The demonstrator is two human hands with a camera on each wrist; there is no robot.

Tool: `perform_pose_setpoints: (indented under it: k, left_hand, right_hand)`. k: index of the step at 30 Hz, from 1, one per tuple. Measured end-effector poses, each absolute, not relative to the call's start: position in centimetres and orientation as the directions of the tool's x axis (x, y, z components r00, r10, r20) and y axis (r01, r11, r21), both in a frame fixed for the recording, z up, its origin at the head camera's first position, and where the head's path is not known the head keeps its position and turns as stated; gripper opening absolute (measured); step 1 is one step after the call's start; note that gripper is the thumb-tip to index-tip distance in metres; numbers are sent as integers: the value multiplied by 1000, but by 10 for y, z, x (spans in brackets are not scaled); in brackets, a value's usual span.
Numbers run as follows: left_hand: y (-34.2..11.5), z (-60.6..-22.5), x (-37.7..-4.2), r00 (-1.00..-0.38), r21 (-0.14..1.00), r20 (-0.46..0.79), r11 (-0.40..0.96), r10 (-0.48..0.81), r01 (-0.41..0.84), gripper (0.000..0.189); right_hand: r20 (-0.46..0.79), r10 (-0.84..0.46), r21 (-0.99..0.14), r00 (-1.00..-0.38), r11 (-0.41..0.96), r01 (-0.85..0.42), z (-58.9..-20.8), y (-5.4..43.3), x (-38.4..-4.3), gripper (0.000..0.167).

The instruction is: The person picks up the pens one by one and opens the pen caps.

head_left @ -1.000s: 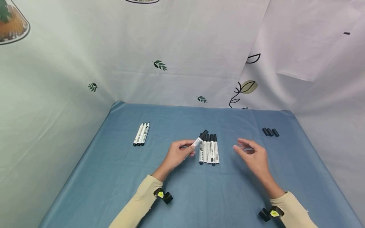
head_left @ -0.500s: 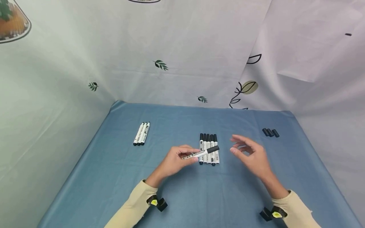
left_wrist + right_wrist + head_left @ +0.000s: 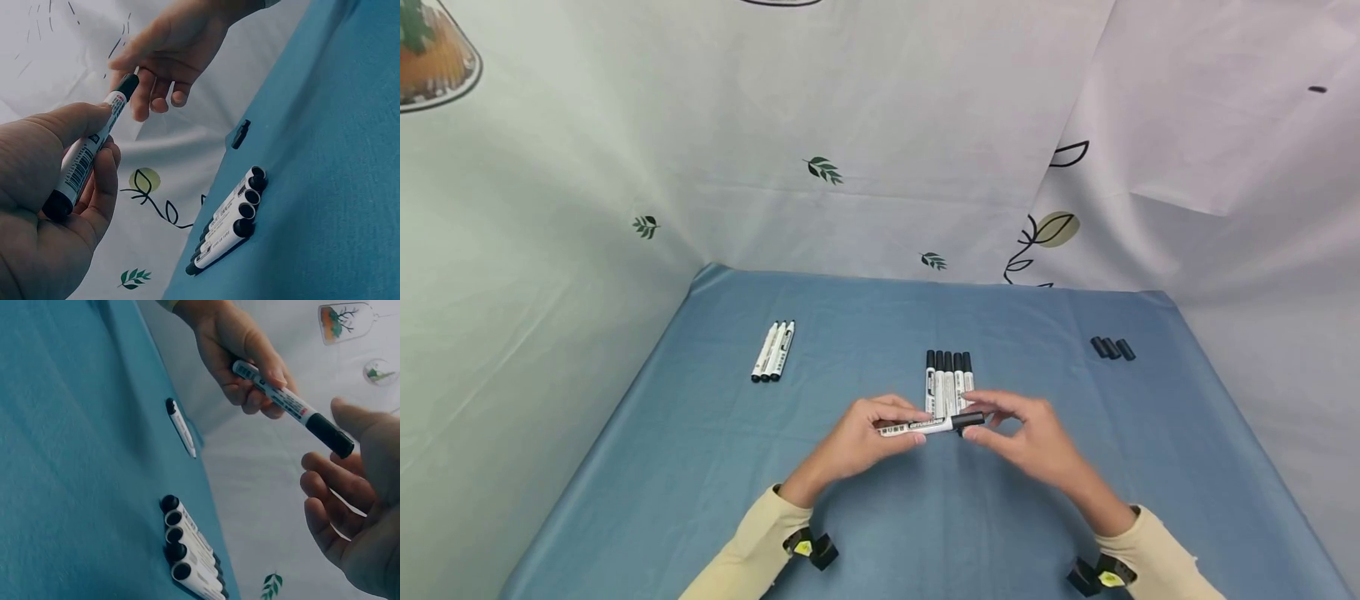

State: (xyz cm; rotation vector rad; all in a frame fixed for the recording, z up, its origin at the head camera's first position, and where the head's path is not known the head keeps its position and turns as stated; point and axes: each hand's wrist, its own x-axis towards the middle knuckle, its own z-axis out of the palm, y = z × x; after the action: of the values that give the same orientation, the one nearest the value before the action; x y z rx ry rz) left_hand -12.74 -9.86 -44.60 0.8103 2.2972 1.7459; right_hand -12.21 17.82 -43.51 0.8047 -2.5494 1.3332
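Observation:
My left hand [image 3: 856,435] pinches a white whiteboard marker [image 3: 919,427] by its barrel, between thumb and fingers. The marker lies nearly level, its black cap [image 3: 329,434] pointing right. My right hand [image 3: 1036,437] is at that cap, thumb and fingers parted on either side of it; the right wrist view shows gaps between these fingers and the cap. Just beyond both hands, a row of several capped markers [image 3: 949,387] lies side by side on the blue cloth, its near ends partly hidden behind the held marker and right hand.
Three uncapped markers [image 3: 772,352] lie together at the left, tips pointing away. Three loose black caps [image 3: 1111,348] sit at the far right. A blue cloth [image 3: 865,317] covers the table, with pale patterned curtains [image 3: 895,125] behind and at the sides.
The left hand has turned the marker from pointing up and away to nearly level, cap to the right. My right hand has moved left and nearer, up to the cap.

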Motion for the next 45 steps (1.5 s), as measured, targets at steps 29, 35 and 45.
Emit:
perform_pose_setpoints:
  k: [29, 35, 45]
  left_hand:
    - [-96, -452, -120, -895, 950, 161, 182, 417, 256, 21]
    - [-95, -452, -120, -899, 953, 147, 186, 413, 241, 20]
    - [-96, -454, -122, -895, 957, 124, 185, 429, 222, 18]
  right_hand:
    - [509, -401, -681, -761, 352, -642, -443, 168, -120, 23]
    - [558, -419, -636, -717, 339, -693, -444, 169, -120, 26]
    - [491, -452, -680, -744, 335, -652, -445, 173, -119, 24]
